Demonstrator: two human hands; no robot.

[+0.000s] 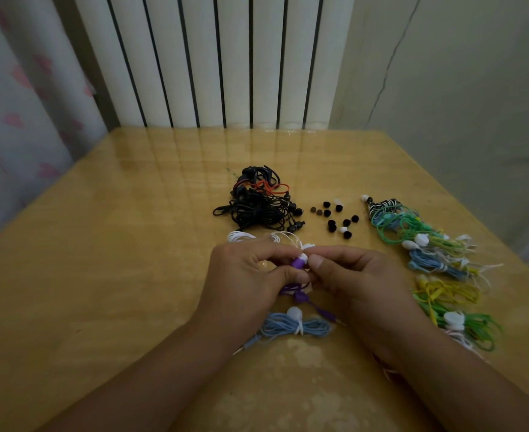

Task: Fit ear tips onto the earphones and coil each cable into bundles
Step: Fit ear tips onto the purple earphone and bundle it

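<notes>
We see bare table (101, 244) across the frame's left; black cables (257, 207), ear tips (335, 218) and coloured bundles (437, 263) crowd the centre and right.

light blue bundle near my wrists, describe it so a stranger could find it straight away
Start at the wooden table and come toward its near edge, between the person's two forearms. The light blue bundle lies there alone, just below the purple cable. It is cinched at the middle with a white tie, and a white ear tip shows on top.
</notes>
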